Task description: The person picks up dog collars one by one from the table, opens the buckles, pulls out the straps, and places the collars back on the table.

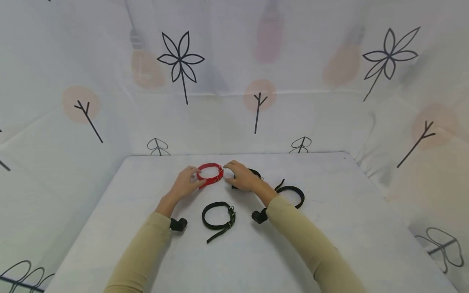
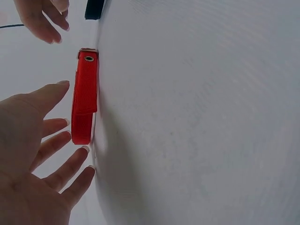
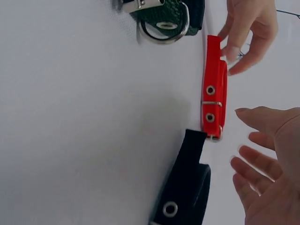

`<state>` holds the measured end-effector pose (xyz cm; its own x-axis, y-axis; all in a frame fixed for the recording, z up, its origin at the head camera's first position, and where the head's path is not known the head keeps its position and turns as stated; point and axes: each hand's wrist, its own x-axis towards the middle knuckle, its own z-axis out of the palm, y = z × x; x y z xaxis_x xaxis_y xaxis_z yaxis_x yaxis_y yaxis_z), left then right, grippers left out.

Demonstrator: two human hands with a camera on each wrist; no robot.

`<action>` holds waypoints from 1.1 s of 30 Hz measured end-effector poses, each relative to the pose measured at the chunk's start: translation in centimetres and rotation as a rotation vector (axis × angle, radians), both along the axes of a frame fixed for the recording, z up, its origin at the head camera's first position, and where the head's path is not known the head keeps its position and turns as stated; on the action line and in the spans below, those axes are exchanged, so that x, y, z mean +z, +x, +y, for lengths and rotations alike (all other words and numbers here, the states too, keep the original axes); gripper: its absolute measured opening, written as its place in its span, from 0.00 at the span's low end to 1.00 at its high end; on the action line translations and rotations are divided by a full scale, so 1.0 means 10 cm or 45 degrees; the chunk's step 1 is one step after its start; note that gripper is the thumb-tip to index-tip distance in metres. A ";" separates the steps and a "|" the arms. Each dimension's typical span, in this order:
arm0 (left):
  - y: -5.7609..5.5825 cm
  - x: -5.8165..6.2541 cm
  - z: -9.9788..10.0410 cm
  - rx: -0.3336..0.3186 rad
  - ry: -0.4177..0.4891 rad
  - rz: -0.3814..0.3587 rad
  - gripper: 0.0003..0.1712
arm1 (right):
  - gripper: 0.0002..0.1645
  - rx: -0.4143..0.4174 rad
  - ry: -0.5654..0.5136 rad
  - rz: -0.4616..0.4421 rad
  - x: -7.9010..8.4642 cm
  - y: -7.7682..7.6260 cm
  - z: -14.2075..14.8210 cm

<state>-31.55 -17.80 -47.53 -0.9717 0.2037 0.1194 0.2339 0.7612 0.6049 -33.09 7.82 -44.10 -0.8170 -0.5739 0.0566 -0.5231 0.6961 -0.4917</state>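
Observation:
A red buckled collar, closed in a loop, lies near the far side of the table. My left hand is at its left side, thumb and fingers spread around that edge; whether the fingertips touch it cannot be told. In the left wrist view, the red collar stands on its edge beside the loosely bent fingers. My right hand hovers right of the red collar, apart from it, fingers relaxed and holding nothing. Partly hidden behind that hand is a dark collar, also seen in the right wrist view.
A dark green collar with a metal buckle and ring lies nearer on the white table. Another black collar lies to the right, partly covered by the right forearm. A patterned white cloth hangs behind and beside the table.

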 end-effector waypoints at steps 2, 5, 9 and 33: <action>0.00 0.00 0.01 -0.005 -0.002 0.002 0.26 | 0.30 0.004 0.002 -0.003 -0.04 -0.03 -0.06; -0.01 0.00 0.02 -0.021 -0.009 0.019 0.25 | 0.29 0.017 0.010 -0.002 -0.08 -0.07 -0.14; -0.01 0.00 0.04 -0.046 -0.022 0.050 0.23 | 0.26 0.045 0.018 0.022 -0.14 -0.11 -0.22; -0.04 0.06 0.06 -0.152 -0.041 -0.032 0.10 | 0.14 0.068 0.050 0.079 -0.17 -0.14 -0.34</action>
